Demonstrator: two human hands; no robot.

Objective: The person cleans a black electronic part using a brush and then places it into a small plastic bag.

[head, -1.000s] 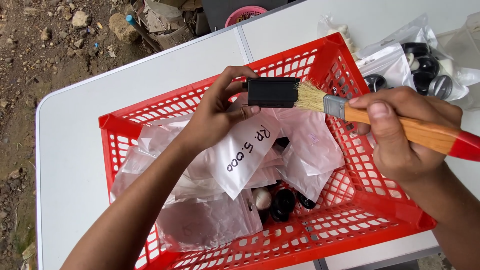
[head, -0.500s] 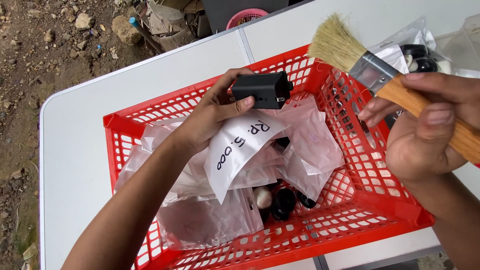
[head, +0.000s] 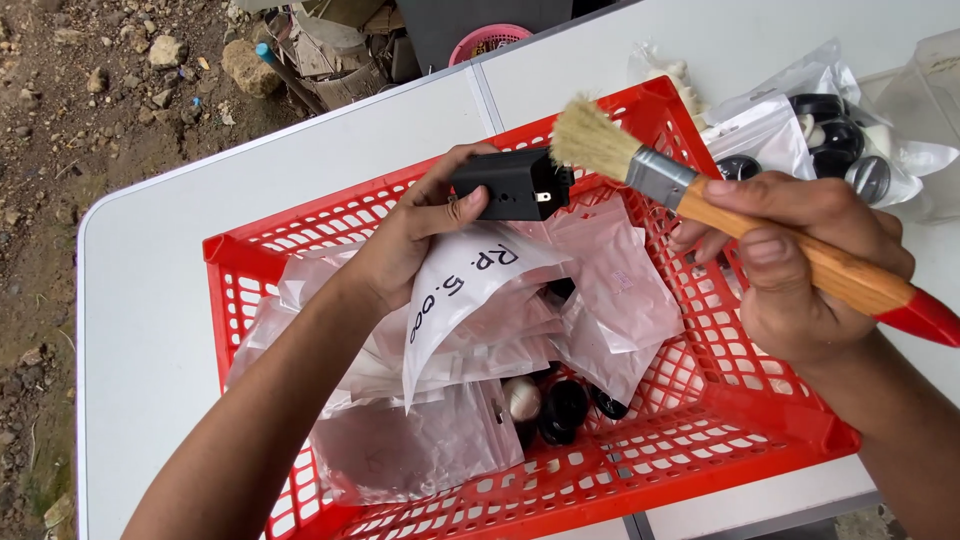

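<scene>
My left hand [head: 415,235] holds a small black plastic box [head: 508,185] above a red plastic basket [head: 730,395], together with a white paper slip [head: 455,295] that hangs from my fingers. A paintbrush [head: 700,200] with pale bristles, a metal ferrule and a wooden handle with a red end is gripped in my right hand [head: 790,265]. Its bristles touch the box's upper right corner. Inside the basket lie several clear plastic bags [head: 420,455] and small black round parts [head: 565,405].
The basket stands on a white table [head: 150,300] whose left edge borders bare stony ground [head: 60,110]. More bags of black and white parts [head: 830,130] lie at the back right. A pink basket [head: 490,40] and rubble sit beyond the table.
The brush was lifted off the box and up to the right, then came back down so its bristles meet the box's corner. My left hand kept hold of the box.
</scene>
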